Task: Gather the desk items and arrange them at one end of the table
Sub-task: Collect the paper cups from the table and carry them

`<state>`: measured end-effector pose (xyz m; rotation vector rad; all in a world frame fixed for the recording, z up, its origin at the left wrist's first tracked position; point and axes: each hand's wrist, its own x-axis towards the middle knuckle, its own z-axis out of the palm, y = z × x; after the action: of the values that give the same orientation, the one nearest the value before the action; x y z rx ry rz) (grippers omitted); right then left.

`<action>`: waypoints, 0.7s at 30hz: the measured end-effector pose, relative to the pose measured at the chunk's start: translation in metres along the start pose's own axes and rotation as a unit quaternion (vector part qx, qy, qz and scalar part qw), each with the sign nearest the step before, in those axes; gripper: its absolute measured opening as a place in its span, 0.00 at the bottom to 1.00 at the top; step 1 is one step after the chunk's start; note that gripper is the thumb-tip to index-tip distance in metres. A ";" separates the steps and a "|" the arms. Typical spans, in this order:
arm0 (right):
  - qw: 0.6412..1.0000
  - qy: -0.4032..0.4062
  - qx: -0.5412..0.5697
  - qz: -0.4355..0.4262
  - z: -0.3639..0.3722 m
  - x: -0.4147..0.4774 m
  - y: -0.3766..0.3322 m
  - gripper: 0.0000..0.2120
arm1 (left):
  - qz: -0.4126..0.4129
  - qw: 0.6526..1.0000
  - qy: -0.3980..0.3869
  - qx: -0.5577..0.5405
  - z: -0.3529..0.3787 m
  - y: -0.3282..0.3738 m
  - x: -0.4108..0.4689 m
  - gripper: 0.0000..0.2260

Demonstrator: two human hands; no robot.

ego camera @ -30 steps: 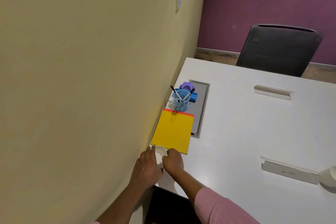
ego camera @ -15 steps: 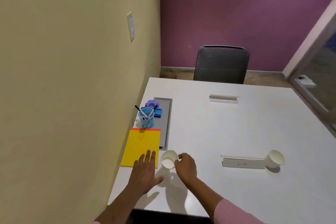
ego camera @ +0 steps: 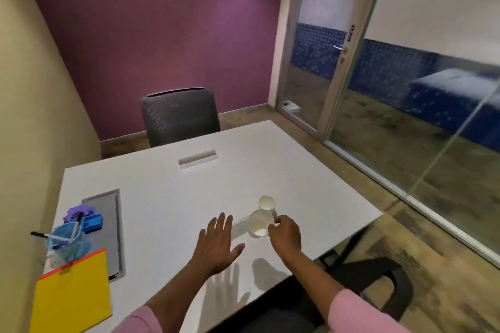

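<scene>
My right hand grips a white paper cup by its rim, held tilted above the white table. A second white cup stands on the table just beyond it. My left hand hovers flat over the table with fingers spread, holding nothing. At the table's left end lie a yellow notepad with a red top edge, a blue mesh pen holder with pens in it, a blue box and a purple item.
A grey cable tray lid is set into the table on the left. A white name-plate holder lies at the far side; another is partly hidden behind the cups. A dark chair stands beyond the table, a glass wall on the right.
My right hand has carried the cup from beside the yellow notepad rightward across the table to the second cup. My left hand followed, open. The view swung right.
</scene>
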<state>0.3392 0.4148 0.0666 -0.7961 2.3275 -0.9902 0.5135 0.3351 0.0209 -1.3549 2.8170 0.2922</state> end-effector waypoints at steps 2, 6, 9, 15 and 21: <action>0.999 0.035 0.015 0.019 -0.039 0.011 0.018 0.12 | 0.039 0.999 0.000 0.009 -0.002 0.037 0.020 0.38; 0.994 0.090 0.033 0.060 -0.111 0.024 0.058 0.13 | 0.095 0.995 -0.002 0.001 -0.005 0.114 0.051 0.38; 0.988 0.123 0.043 0.078 -0.162 0.031 0.088 0.12 | 0.141 0.990 -0.006 -0.004 -0.004 0.174 0.066 0.37; 0.975 0.182 0.052 0.113 -0.261 0.044 0.152 0.10 | 0.213 0.977 -0.007 0.013 0.008 0.295 0.094 0.40; 0.962 0.220 0.054 0.150 -0.347 0.057 0.226 0.10 | 0.250 0.967 -0.019 0.043 0.033 0.407 0.125 0.41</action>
<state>0.0098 0.6694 0.0987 -0.1751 2.6266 -1.2355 0.1167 0.4922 0.0453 -0.5956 3.0523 0.1870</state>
